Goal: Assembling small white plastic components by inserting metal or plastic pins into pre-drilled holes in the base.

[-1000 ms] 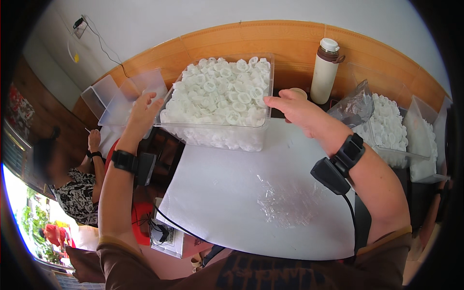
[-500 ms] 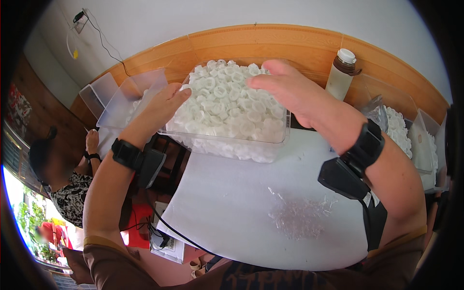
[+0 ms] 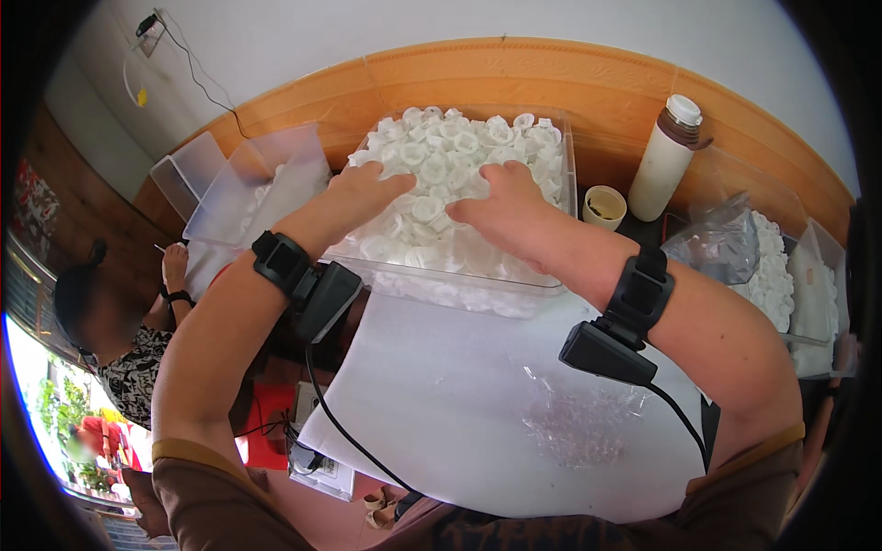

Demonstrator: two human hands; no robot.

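Observation:
A clear plastic box (image 3: 450,275) heaped with small white translucent plastic rings (image 3: 432,151) stands at the far side of the white table. Over the left part of the heap is my left hand (image 3: 367,195), its thumb pointing inward and its fingers apart. Facing it from the right, my right hand (image 3: 505,204) has its thumb spread from its fingers. Both hands reach down onto the rings, and some fingertips are hidden. No ring is plainly held in either hand.
Thin clear plastic bits (image 3: 583,422) lie on the white table (image 3: 441,386). Right of the box stand a paper cup (image 3: 604,208) and a white bottle (image 3: 661,165). More tubs flank it, one with a grey plastic bag (image 3: 721,243). Another person (image 3: 124,340) sits at left.
Both hands have moved inward from the box's sides and down onto the heap, closer together. The cup has come into view from behind my right arm.

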